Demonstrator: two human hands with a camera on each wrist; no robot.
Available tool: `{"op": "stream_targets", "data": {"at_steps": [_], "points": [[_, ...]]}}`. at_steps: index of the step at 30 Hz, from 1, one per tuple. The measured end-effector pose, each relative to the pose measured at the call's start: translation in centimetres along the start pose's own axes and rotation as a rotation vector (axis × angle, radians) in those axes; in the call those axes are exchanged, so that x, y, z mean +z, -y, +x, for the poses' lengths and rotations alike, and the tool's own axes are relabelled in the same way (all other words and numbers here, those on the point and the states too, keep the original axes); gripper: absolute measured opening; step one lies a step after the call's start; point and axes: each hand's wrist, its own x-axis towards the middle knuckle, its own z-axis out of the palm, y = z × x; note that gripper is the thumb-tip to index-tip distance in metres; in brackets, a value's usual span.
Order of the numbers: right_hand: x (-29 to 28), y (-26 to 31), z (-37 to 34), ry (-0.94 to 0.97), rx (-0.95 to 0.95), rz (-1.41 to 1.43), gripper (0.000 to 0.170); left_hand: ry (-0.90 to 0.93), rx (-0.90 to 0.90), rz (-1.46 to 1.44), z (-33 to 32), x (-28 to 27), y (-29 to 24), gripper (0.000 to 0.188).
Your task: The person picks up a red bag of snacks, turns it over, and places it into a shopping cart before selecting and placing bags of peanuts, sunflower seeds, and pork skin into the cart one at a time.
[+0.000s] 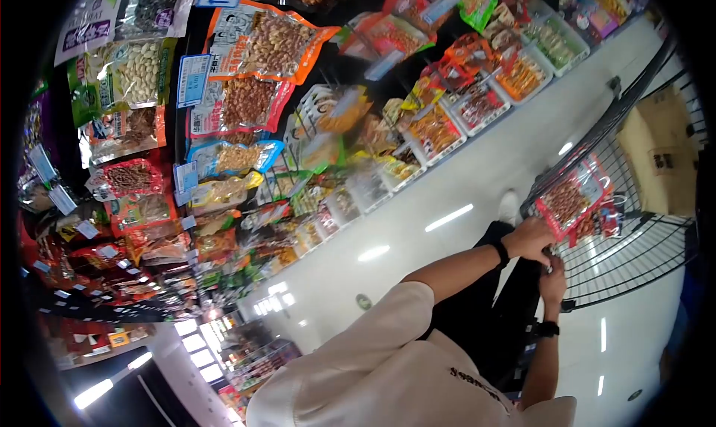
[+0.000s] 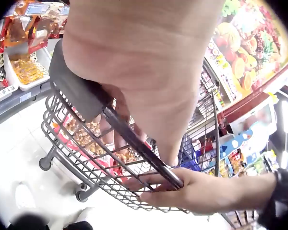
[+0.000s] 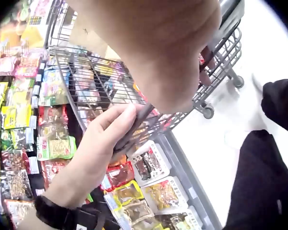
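From head, looks fwd & down at a tilt, w/ shirt near & cart farther off, at R edge. From L wrist, peers down past left hand, v. close, into cart; from R wrist, peers down past right hand, also v. close. Shares cart, floor & snack trays across all 3.

shirt: off-white, short sleeves
lettering: black, across the shirt
trousers: black
wristbands: black, both wrists
shoe: whitish
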Motion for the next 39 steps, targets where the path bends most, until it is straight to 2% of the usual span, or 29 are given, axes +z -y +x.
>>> {"op": "stream_targets", "data": {"at_steps": [1,4,6,8,10,12,16,17,18,19,23,27,30,35,38,39], "points": [[0.1,0.4,-0.1,0.002,0.047,-0.05,0.032,-0.019,0.01,0.0,-0.4,0.1,0.1,0.039],[0.9,0.8,-0.7,-0.028,0.012,-0.092,0.033,-0.029,0.086,-0.018,-1.5,0.9,0.9,0.04],[1.1,1.4,-1.1,-0.03,0.037,-0.136,0.035,-0.134,0.228,0.048,-2.5,2.1,2.2,0.032],[2.4,0.7,-1.3,-0.066,-0.005,-0.153,0.036,0.064,0.029,0.406,-2.6,3.0,1.6,0.022],[2.1,1.3,-2.0,-0.038,-0.034,-0.153,0.035,0.074,0.123,0.482,-3.1,2.7,1.7,0.013],[2.4,1.7,-2.3,-0.053,-0.044,-0.134,0.035,0.105,0.057,0.543,-3.9,2.8,1.2,0.014],[3.3,1.8,-4.1,-0.019,-0.022,-0.107,0.035,0.025,-0.007,0.766,-5.2,3.8,0.3,0.015],[3.9,1.7,-4.5,-0.1,-0.079,-0.135,0.035,0.031,-0.007,0.802,-5.5,5.0,1.1,0.014],[3.9,1.7,-4.5,-0.1,-0.069,-0.151,0.034,0.042,-0.012,0.835,-5.9,4.9,0.8,0.014],[4.2,1.6,-4.7,-0.091,-0.056,-0.164,0.034,0.035,0.031,0.784,-6.4,4.7,0.7,0.016],[5.9,2.6,-6.7,-0.123,-0.016,-0.137,0.029,0.054,-0.024,0.808,-8.4,4.4,-0.4,0.014],[7.0,3.4,-8.2,-0.126,0.067,-0.15,0.027,0.182,-0.068,0.668,-10.3,3.5,-0.9,0.012],[8.2,4.0,-9.2,-0.143,0.039,-0.141,0.028,0.177,-0.105,0.672,-11.9,3.6,-0.7,0.012],[11.4,4.7,-10.1,-0.173,0.016,-0.19,0.032,0.144,0.006,0.594,-14.6,3.0,0.6,0.012],[12.3,5.7,-10.9,-0.139,0.06,-0.201,0.033,0.265,-0.058,0.53,-15.8,3.0,1.5,0.012],[12.4,6.4,-11.2,-0.028,0.149,-0.248,0.033,0.241,-0.013,0.471,-16.5,2.7,1.4,0.012]]}}
